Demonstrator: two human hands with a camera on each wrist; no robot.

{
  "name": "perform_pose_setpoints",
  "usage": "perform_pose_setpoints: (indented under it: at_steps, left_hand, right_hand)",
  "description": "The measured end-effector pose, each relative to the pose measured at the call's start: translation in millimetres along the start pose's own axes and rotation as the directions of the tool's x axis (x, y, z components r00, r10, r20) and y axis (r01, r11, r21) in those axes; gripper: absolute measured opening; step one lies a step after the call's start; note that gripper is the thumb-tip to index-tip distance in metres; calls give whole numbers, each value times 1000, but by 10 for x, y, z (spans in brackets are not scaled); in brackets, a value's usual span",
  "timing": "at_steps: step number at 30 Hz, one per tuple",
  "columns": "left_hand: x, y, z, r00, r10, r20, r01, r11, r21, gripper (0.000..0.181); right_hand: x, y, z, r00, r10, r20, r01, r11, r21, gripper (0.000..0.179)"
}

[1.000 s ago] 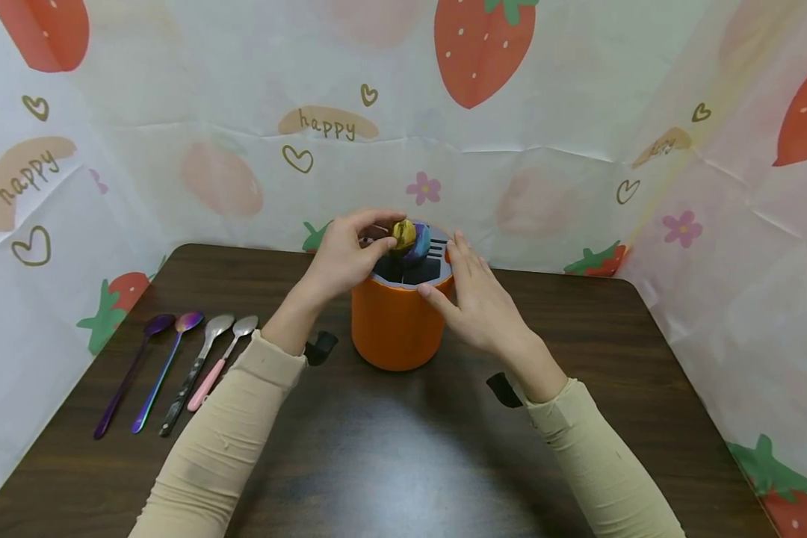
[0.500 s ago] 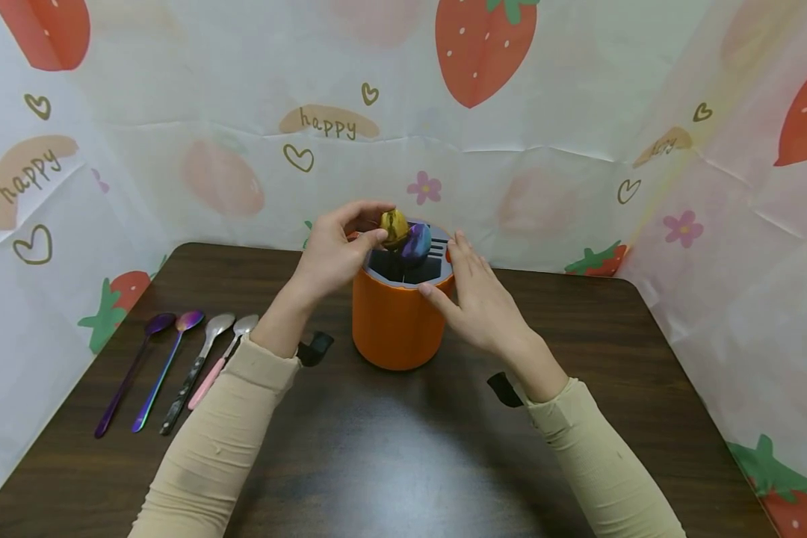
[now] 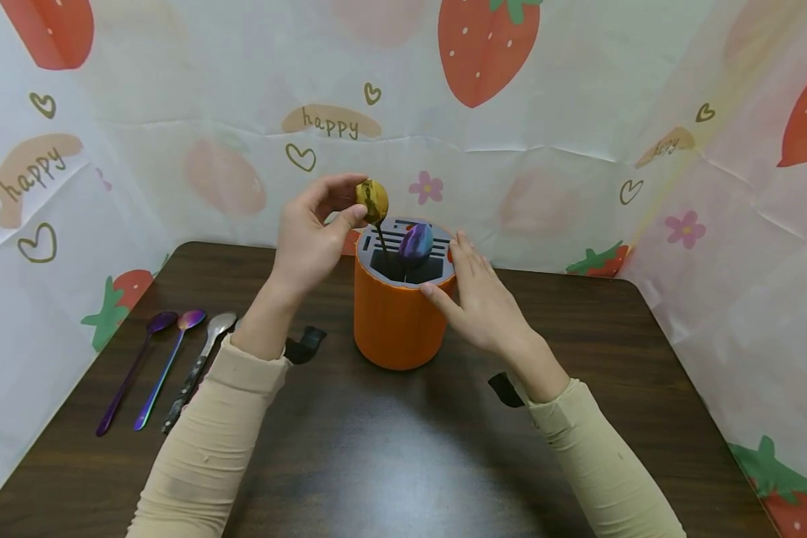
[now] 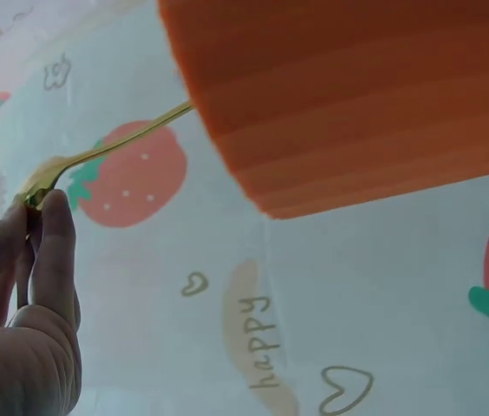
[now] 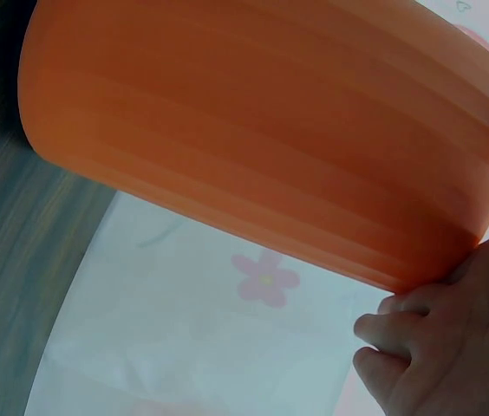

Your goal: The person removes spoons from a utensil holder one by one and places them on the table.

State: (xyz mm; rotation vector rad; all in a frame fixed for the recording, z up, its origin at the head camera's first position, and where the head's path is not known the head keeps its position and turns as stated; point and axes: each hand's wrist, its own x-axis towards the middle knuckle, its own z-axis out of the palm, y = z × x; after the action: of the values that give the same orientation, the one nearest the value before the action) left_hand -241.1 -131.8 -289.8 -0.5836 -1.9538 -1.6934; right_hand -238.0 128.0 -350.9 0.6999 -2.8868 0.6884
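My left hand (image 3: 312,243) pinches a gold spoon (image 3: 374,200) by its bowl. Its thin handle points down into the orange cylindrical utensil holder (image 3: 398,325), which has a grey slotted top. In the left wrist view, the spoon's gold handle (image 4: 127,139) runs behind the holder's edge. Another spoon with a blue-purple bowl (image 3: 416,243) stands in the holder, bowl up. My right hand (image 3: 480,302) rests against the holder's right side at the rim, its fingers extended and thumb at the front. The right wrist view shows those fingers (image 5: 396,325) by the holder's top edge.
Left on the dark wooden table (image 3: 403,448) lie a purple spoon (image 3: 129,373), a rainbow-coloured spoon (image 3: 164,373) and a silver spoon with a dark patterned handle (image 3: 208,344). A printed strawberry cloth (image 3: 551,134) hangs behind and at the sides.
My left hand has lifted the gold spoon up and to the left, exposing more of its handle. The left arm now covers the pink-handled spoon. The right hand has stayed on the holder.
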Motion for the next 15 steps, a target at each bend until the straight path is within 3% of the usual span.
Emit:
perform_pose_setpoints:
  at_steps: [5, 15]
  left_hand:
    - [1, 68, -53, 998, 39, -55, -42, 997, -67, 35]
    - [-27, 228, -194, 981, 123, -148, -138, 986, -94, 38]
  right_hand:
    - [-3, 4, 3, 1000, 3, 2, -3, 1000, 1, 98]
    - [-2, 2, 8, 1000, 0, -2, 0, 1000, 6, 98]
